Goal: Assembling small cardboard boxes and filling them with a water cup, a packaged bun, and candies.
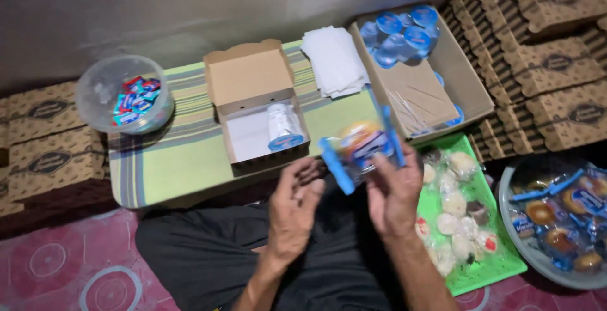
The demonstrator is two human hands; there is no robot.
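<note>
An open box (256, 105) holds a sealed cup (283, 128), while the right hand (393, 191) grasps a wrapped bun (360, 146) and the left hand (294, 207) hangs loosely open.

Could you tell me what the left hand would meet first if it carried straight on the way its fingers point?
Probably the blue-edged wrapped bun held by the right hand; the left hand points up towards it, though depth is unclear.

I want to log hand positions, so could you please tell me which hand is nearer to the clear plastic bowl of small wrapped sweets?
Left. The left hand lies right of and below the clear plastic bowl; the right hand is farther right.
</note>
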